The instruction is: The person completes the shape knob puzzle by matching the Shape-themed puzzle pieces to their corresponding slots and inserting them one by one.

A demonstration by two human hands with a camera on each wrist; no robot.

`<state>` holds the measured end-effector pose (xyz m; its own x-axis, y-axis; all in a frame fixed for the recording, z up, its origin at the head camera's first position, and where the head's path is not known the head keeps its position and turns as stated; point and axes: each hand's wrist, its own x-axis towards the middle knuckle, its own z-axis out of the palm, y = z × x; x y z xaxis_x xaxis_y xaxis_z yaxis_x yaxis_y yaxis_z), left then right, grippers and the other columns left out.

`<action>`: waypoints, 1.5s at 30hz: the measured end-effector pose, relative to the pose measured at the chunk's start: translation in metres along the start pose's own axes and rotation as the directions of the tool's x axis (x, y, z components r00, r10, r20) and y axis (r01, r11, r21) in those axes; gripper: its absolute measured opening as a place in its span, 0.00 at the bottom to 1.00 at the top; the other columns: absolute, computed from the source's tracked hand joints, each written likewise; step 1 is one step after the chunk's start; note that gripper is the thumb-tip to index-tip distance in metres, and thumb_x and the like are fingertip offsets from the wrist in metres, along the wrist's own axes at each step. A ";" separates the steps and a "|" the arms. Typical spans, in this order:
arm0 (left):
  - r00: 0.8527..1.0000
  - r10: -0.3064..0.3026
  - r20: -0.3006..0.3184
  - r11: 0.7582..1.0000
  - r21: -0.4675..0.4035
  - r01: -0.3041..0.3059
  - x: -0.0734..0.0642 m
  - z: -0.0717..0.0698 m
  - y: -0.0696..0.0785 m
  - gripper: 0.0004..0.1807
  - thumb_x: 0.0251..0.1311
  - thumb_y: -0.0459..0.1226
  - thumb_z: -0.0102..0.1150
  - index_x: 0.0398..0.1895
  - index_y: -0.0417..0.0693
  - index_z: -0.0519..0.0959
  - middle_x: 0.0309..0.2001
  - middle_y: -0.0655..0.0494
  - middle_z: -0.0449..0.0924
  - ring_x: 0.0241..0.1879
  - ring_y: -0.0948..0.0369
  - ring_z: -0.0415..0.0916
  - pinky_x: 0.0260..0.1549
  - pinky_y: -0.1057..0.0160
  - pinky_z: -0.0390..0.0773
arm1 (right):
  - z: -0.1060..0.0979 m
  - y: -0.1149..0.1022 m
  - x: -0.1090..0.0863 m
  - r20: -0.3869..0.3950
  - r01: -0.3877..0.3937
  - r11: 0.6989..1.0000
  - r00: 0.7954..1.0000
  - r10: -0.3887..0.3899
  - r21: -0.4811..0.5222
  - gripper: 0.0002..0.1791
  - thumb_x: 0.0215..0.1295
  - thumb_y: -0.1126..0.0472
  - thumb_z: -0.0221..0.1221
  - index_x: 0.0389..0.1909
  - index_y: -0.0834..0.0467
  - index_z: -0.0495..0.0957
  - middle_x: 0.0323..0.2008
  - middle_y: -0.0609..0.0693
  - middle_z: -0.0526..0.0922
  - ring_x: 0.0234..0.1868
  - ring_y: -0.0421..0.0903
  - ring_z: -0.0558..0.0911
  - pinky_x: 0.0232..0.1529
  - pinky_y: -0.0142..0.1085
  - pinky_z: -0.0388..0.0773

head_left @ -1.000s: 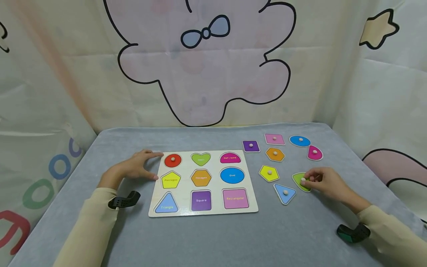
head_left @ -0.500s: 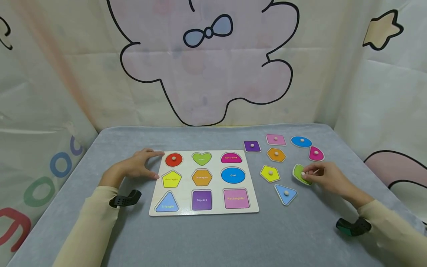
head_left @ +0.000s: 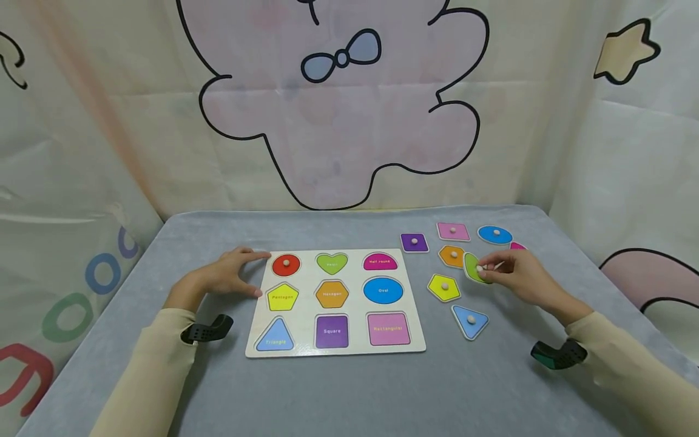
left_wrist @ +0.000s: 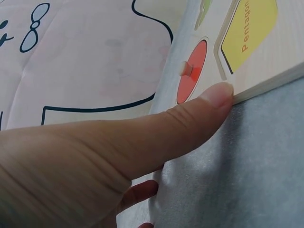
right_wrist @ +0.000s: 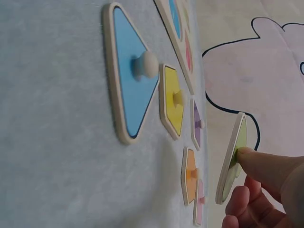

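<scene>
My right hand (head_left: 521, 276) pinches the knob of a green puzzle piece (head_left: 471, 268), its shape partly covered by the fingers. In the right wrist view the green piece (right_wrist: 233, 161) is tilted and raised off the cloth, thumb on its face. On the left, my left hand (head_left: 221, 279) touches the edge of a white shape board (head_left: 306, 331), thumb and forefinger spread apart. Its thumb (left_wrist: 190, 118) lies at the board's edge near the yellow pentagon recess (left_wrist: 251, 35). A red round piece with a knob (head_left: 286, 264) sits in the board's far left corner.
Loose knobbed pieces lie right of the board: a yellow pentagon (head_left: 444, 287), blue triangle (head_left: 469, 323), orange hexagon (head_left: 450, 258), purple square (head_left: 414, 244), pink rectangle (head_left: 454, 234) and blue oval (head_left: 495, 237). A magenta piece (head_left: 517, 246) is mostly hidden behind the right hand. A printed curtain (head_left: 338, 139) hangs behind.
My right hand has lifted the green piece from the cloth and carried it left and away from me, near the orange hexagon. The left hand stays at the board's edge.
</scene>
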<state>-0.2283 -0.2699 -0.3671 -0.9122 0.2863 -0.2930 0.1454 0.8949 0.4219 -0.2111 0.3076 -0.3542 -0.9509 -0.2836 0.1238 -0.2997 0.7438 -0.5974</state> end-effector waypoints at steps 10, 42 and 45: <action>1.000 0.019 0.015 1.000 0.003 -0.019 -0.004 -0.001 0.000 0.49 0.53 0.53 0.74 0.77 0.55 0.62 0.74 0.31 0.53 0.70 0.32 0.52 0.63 0.23 0.61 | 0.014 -0.015 0.029 0.060 0.003 0.999 0.998 -0.007 0.054 0.12 0.65 0.61 0.67 0.46 0.64 0.85 0.36 0.56 0.83 0.31 0.42 0.77 0.30 0.28 0.77; 1.000 0.001 -0.003 1.000 -0.003 -0.001 -0.001 0.001 0.004 0.46 0.52 0.52 0.74 0.75 0.57 0.65 0.76 0.33 0.53 0.72 0.32 0.51 0.65 0.23 0.59 | 0.075 -0.079 0.099 0.253 0.125 0.976 0.953 -0.169 0.181 0.10 0.66 0.64 0.65 0.46 0.63 0.86 0.40 0.58 0.87 0.31 0.47 0.74 0.29 0.29 0.71; 1.000 0.004 -0.005 1.000 0.000 -0.004 -0.002 0.001 0.005 0.46 0.52 0.52 0.74 0.75 0.56 0.65 0.75 0.32 0.53 0.72 0.32 0.51 0.65 0.23 0.59 | 0.081 -0.085 0.103 0.263 0.141 0.979 0.948 -0.177 0.150 0.10 0.67 0.64 0.65 0.47 0.61 0.87 0.40 0.57 0.86 0.31 0.47 0.74 0.30 0.30 0.72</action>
<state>-0.2251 -0.2660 -0.3652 -0.9134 0.2879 -0.2876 0.1487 0.8940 0.4227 -0.2777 0.1661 -0.3552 -0.8286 -0.5597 0.0147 -0.4154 0.5969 -0.6864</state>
